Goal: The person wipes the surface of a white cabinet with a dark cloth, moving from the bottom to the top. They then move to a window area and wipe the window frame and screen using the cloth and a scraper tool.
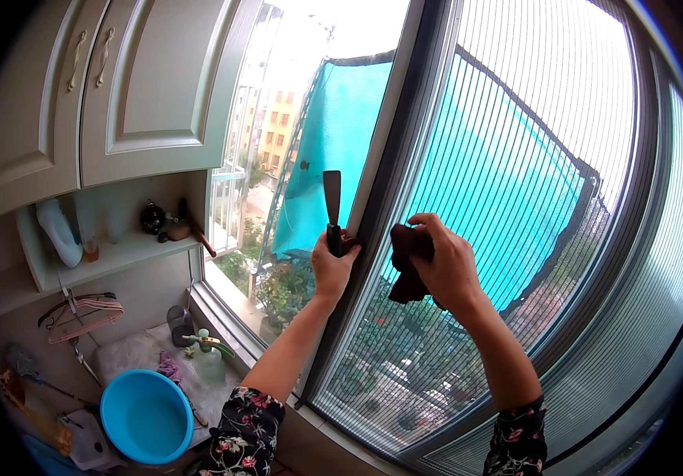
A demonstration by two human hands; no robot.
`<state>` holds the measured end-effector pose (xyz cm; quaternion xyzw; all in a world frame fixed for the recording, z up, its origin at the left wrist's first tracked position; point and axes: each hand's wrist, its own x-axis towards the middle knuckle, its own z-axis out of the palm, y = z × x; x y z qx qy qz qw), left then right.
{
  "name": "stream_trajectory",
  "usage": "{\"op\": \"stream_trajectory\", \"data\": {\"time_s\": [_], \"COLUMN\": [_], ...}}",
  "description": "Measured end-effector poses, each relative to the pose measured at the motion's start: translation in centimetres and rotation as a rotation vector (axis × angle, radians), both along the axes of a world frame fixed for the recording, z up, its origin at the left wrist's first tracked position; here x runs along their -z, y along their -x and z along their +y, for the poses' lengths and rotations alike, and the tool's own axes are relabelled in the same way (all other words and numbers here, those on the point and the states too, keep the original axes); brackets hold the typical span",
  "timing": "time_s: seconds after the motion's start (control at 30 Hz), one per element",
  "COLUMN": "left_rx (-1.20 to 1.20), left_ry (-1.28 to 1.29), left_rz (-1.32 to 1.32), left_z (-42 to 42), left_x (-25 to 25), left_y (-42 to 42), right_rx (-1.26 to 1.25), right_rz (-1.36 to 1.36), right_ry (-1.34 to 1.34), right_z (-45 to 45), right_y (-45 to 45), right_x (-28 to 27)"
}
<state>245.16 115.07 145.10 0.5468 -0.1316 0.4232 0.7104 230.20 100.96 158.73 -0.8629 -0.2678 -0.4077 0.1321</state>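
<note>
Beside the dark window frame, my left hand grips the black handle of a scraper, a putty-knife type. Its flat blade points upward. Something small and dark shows at my left thumb, too hidden to name. My right hand pinches a bunched dark brown cloth between thumb and fingers. The cloth hangs in front of the pleated window screen; whether it touches the screen I cannot tell.
A blue basin holding water stands at the lower left. Near it are a spray bottle and clothes hangers. White cabinets hang above a shelf bearing a white bottle. Outside hangs a turquoise mesh sheet.
</note>
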Motion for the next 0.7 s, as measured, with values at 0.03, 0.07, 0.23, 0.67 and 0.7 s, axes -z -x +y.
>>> {"op": "stream_trajectory", "data": {"time_s": [0.03,0.07,0.23,0.67,0.7], "left_rx": [-0.051,-0.106,-0.161,-0.095,-0.090], "left_ry": [-0.007,-0.015,-0.047,-0.078,-0.074], "left_rz": [-0.009,-0.017,-0.010,0.351,0.404], "left_z": [-0.2,-0.3,-0.7,7.2,9.3], "left_x": [0.3,0.7,0.0,8.4,10.8], "left_y": [-0.5,-0.9,0.1,4.6,5.4], "right_rx": [-0.026,-0.055,-0.106,0.016,-0.022], "right_rz": [-0.024,-0.046,-0.211,-0.510,-0.502], "right_ry": [-0.010,-0.021,-0.100,0.312,0.296], "right_z": [-0.2,-0.4,0.5,5.5,5.7], "right_y": [-0.1,-0.3,-3.5,-10.6,-10.0], "right_x": [-0.4,-0.8,-2.5,1.0,2.6]}}
